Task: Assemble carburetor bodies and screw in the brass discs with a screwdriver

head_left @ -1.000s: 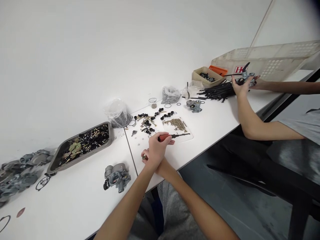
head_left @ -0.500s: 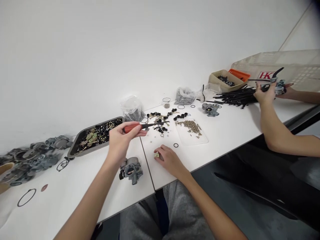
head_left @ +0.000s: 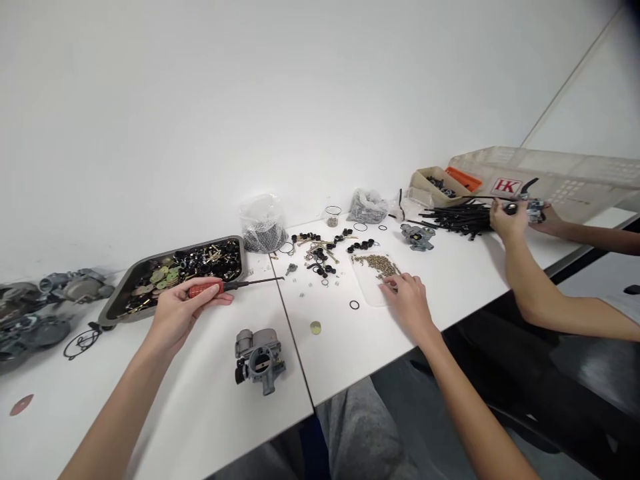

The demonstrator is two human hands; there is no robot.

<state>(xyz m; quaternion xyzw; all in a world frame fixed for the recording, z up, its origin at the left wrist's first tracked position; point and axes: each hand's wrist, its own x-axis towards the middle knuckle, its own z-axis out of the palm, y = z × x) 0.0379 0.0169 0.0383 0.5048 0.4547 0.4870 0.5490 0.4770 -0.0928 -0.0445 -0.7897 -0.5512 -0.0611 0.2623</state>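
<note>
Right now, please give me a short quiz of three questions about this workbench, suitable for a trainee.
1. True or false: the left hand holds a red-handled screwdriver.
2. The right hand rests at: A) the grey tray, B) the pile of brass screws, C) the carburetor.
3. Fill in: the small round part lies ____ the two hands.

Key: 1 true; 2 B; 3 between.

red screwdriver in left hand

Left hand curled in a fist, right hand flat, fingers down.
</note>
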